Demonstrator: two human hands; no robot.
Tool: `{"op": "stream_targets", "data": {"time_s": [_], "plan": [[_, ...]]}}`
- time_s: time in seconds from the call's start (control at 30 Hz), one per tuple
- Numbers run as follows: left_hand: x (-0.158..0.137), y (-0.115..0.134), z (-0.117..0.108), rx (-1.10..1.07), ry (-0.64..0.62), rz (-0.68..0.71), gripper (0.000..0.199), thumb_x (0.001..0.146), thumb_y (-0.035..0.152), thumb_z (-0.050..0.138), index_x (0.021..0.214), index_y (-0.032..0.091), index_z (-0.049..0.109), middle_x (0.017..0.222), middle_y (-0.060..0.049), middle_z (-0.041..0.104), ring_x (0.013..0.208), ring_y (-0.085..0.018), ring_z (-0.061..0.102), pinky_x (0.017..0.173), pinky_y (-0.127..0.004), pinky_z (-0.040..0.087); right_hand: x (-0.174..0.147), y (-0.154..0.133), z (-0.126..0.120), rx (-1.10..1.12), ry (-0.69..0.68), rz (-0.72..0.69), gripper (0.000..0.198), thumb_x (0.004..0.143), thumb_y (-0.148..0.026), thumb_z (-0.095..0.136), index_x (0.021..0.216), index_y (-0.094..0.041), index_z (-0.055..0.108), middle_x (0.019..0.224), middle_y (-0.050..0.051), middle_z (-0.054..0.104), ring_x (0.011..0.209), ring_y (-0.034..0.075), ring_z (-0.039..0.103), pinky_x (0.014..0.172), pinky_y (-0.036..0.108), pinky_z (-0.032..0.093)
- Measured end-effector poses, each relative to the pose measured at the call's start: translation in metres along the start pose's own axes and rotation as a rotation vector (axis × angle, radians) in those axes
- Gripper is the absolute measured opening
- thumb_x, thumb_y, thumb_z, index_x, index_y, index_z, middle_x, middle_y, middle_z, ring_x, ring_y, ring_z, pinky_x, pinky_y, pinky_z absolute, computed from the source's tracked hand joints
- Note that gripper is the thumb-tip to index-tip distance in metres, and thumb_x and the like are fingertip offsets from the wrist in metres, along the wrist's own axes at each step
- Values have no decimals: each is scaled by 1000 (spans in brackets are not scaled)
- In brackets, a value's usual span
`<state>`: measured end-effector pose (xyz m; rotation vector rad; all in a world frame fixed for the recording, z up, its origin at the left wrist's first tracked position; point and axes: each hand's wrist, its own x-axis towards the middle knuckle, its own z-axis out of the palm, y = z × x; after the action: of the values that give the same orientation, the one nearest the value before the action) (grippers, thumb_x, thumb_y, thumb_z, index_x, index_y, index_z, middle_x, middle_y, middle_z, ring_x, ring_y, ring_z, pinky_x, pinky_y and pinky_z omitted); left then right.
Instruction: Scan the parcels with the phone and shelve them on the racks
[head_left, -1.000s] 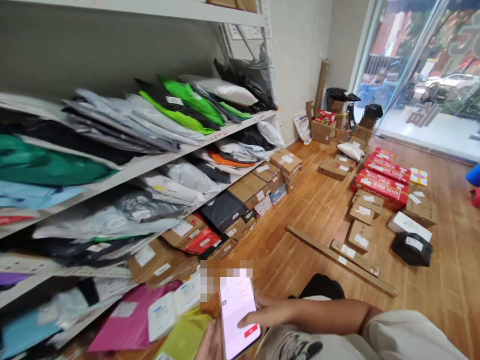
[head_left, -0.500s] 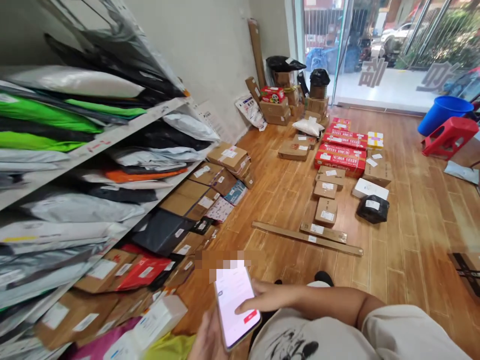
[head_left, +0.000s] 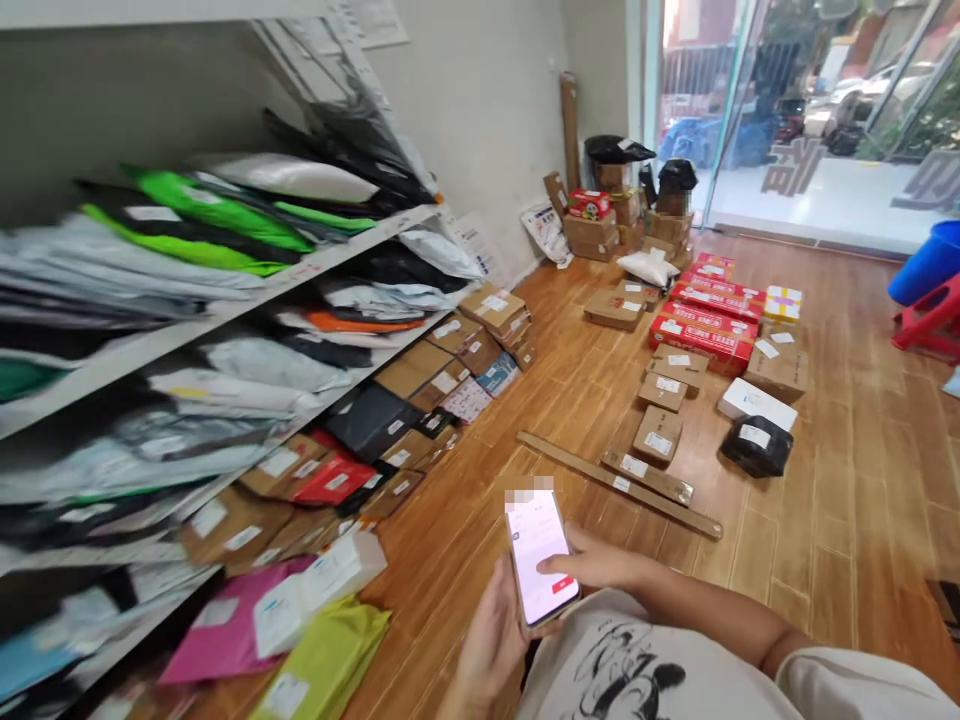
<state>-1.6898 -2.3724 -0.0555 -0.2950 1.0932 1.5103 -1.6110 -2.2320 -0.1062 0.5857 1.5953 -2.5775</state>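
Observation:
A smartphone [head_left: 538,560] with a lit, pale pink screen is held up in front of my body. My left hand [head_left: 496,625] is wrapped round its left side and lower back. My right hand [head_left: 600,560] is at the phone's right edge, its thumb over the lower part of the screen beside a red button; its other fingers are hidden behind the phone. Blurred boxes cover the top of the screen, and its text is too small to read.
Shelves [head_left: 360,245] packed with bagged parcels rise on the left. Cartons [head_left: 658,435], red boxes [head_left: 701,340], a black parcel [head_left: 757,446] and a long flat carton [head_left: 622,484] lie on the wooden floor [head_left: 847,520]. A yellow-green bag [head_left: 322,660] lies near the shelves. Glass doors stand at the back.
The view has turned left, so more of the shelves shows. In the picture, the phone and both hands sit farther right and slightly higher. My grip on the phone looks the same.

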Motion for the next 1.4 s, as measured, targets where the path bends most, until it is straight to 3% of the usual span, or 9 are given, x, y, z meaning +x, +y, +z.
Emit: {"op": "stream_targets", "data": {"time_s": [0.17, 0.3, 0.43, 0.57, 0.73, 1.03, 1.17, 1.4], "plan": [[-2, -13, -14, -54, -126, 88, 81, 92, 50, 61, 160, 26, 24, 135, -17, 64, 111, -34, 68, 81, -44, 61, -8, 1, 5, -23, 42, -16, 49, 64, -37, 77, 107, -20, 60, 106, 6, 68, 105, 28, 64, 99, 47, 48], [-2, -26, -18, -129, -197, 175, 83, 94, 54, 56, 162, 24, 19, 136, -21, 63, 104, -36, 71, 61, -36, 61, -12, 2, 10, -40, 42, -1, 52, 64, -47, 75, 106, -21, 62, 104, 8, 70, 103, 29, 66, 99, 49, 48], [-7, -32, -23, -169, -172, 197, 77, 96, 57, 49, 160, 24, 24, 128, -20, 68, 96, -34, 73, 49, -27, 55, -10, 6, 23, -68, 55, 48, 57, 68, -54, 70, 114, -21, 62, 116, 10, 69, 112, 32, 64, 100, 47, 48], [-14, -40, -44, -226, -168, 264, 80, 94, 59, 52, 159, 20, 28, 124, -21, 69, 104, -37, 71, 54, -30, 58, -3, 12, 44, -100, 22, 108, 59, 67, -55, 70, 113, -21, 61, 120, 11, 69, 110, 32, 65, 96, 44, 50], [-35, -49, -81, -321, -162, 340, 78, 93, 61, 53, 157, 19, 35, 121, -20, 71, 104, -36, 71, 55, -32, 59, 6, 17, 81, -159, -59, 166, 53, 64, -49, 73, 107, -20, 62, 107, 10, 73, 95, 31, 69, 86, 44, 53], [-98, -25, -165, -412, -21, 420, 83, 92, 57, 58, 159, 18, 29, 118, -19, 72, 100, -35, 72, 50, -28, 56, 45, 48, 184, -246, -193, 187, 48, 63, -43, 72, 103, -21, 61, 101, 7, 73, 103, 31, 68, 90, 42, 51], [-136, -13, -223, -400, 74, 454, 88, 91, 61, 57, 159, 15, 27, 117, -22, 72, 94, -36, 73, 46, -30, 55, 68, 73, 251, -273, -273, 185, 48, 62, -45, 72, 102, -21, 61, 99, 7, 74, 97, 31, 69, 89, 44, 52], [-208, 0, -328, -409, 151, 523, 83, 89, 62, 57, 153, 12, 40, 111, -20, 74, 84, -33, 74, 45, -29, 53, 82, 123, 374, -269, -390, 173, 49, 62, -51, 72, 100, -23, 60, 103, 8, 75, 104, 33, 69, 95, 46, 51]]}}
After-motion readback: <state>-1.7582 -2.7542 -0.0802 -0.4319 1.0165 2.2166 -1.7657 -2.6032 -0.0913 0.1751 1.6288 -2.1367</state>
